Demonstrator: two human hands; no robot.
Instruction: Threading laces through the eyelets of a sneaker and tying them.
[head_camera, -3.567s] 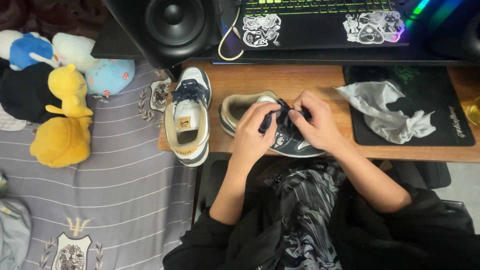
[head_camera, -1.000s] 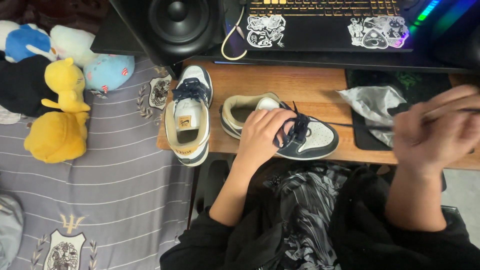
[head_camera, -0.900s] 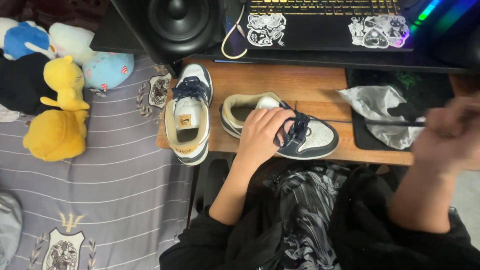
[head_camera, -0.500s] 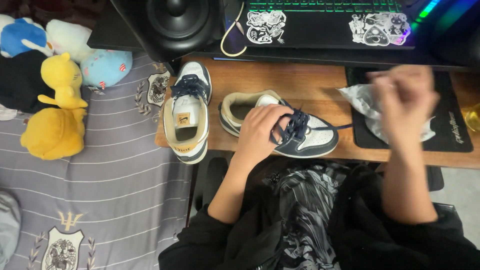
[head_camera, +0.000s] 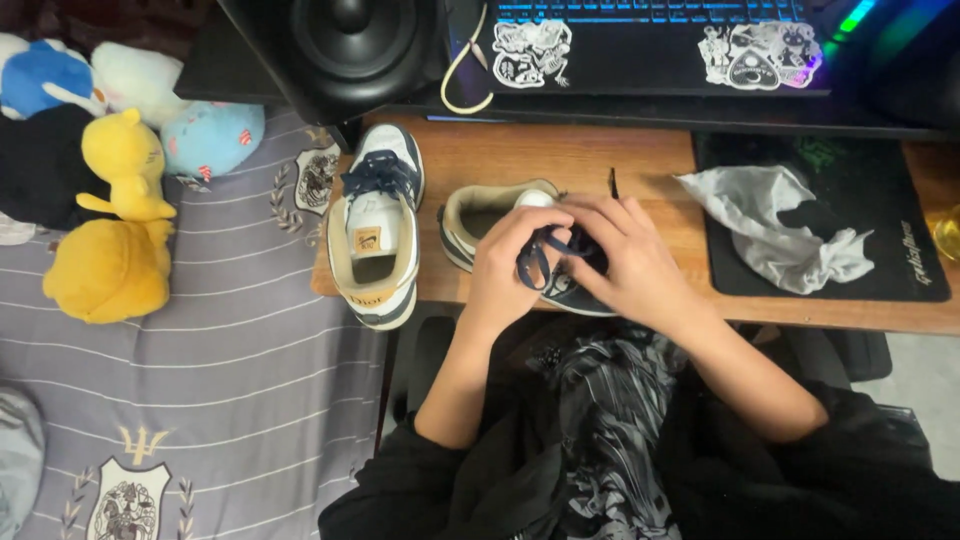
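Between the left hand (head_camera: 510, 270) and right hand (head_camera: 625, 262) sits a sneaker (head_camera: 490, 212), both hands close together pinching its dark lace (head_camera: 537, 262). Just left lies its mate (head_camera: 375, 240) (laced already).

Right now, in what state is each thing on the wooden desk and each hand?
Navy and white sneaker under the hands: lying on its side, dark lace loose.
Second navy and white sneaker: upright, laced, untouched.
Crumpled grey cloth: bunched on the black mat.
Left hand: fingers on the lace.
Right hand: pinching the lace.
Keyboard: backlit blue.
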